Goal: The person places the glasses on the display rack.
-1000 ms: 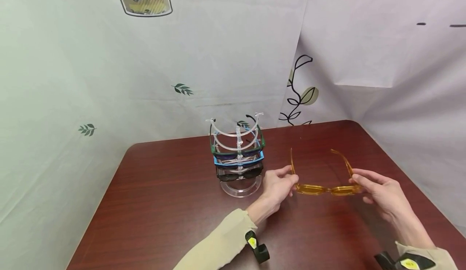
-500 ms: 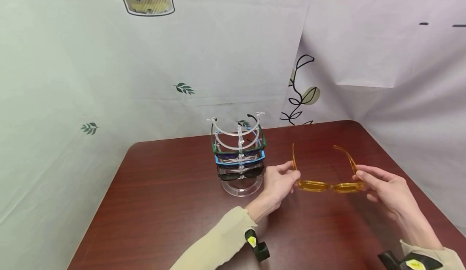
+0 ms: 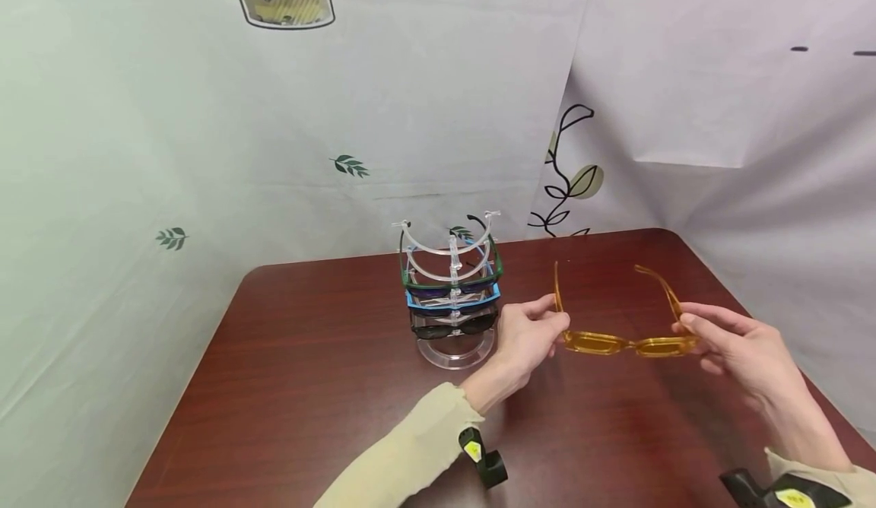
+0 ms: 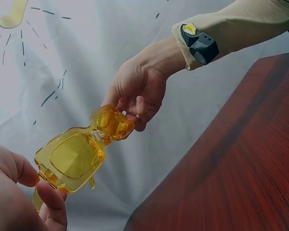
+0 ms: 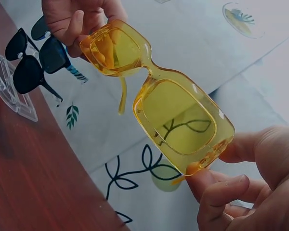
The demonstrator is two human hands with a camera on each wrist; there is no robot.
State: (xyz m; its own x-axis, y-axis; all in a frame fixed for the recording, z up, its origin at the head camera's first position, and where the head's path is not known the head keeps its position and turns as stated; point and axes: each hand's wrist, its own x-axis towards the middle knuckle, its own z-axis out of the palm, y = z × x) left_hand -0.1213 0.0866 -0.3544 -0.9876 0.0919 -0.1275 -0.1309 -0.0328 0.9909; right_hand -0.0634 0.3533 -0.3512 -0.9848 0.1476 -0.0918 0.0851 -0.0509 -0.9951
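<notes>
Yellow-lensed sunglasses [image 3: 594,343] with a translucent amber frame are held up over the table, both temples unfolded and pointing away from me. My left hand [image 3: 528,334] pinches them at the left hinge, while my right hand [image 3: 742,352] pinches the right hinge. Both hinge grips show close up in the left wrist view, where the near lens [image 4: 74,156] is large. Left of my left hand stands a clear display stand [image 3: 454,360]. It carries green-framed glasses [image 3: 499,263], blue-framed glasses [image 3: 414,303] and black sunglasses [image 3: 431,332], one above another.
The stand's upper arms [image 3: 438,251] are bare, above the green-framed glasses. A dark red wooden table [image 3: 308,386] lies under everything. Behind it hangs a pale cloth [image 3: 438,74] printed with leaves and a jar.
Both hands have raised the yellow sunglasses slightly and shifted them a little to the right. The lenses now tilt more towards me. The glasses on the stand stay as they were.
</notes>
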